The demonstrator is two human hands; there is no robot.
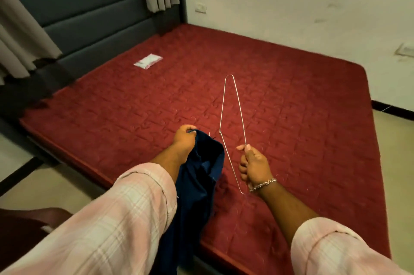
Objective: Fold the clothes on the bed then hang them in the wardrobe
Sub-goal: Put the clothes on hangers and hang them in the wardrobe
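At the far left we see grey curtains hanging in front of a dark padded headboard, and low in the corner a dark brown chair on the pale floor. The bed, covered in quilted red, fills the middle, with a small white packet lying on it near the headboard. Our left hand, reaching out of a rolled pink plaid sleeve, has its grip curled tight on the top edge of a dark blue cloth; the cloth hangs down from the fingers over the near edge of the bed, draped against our forearm. Just beside it, our right hand, a silver bracelet at the wrist, has its grip closed around a thin wire hanger, thumb pinching the wire, and the hanger points away from us above the bed. A white wall with a socket stands behind.
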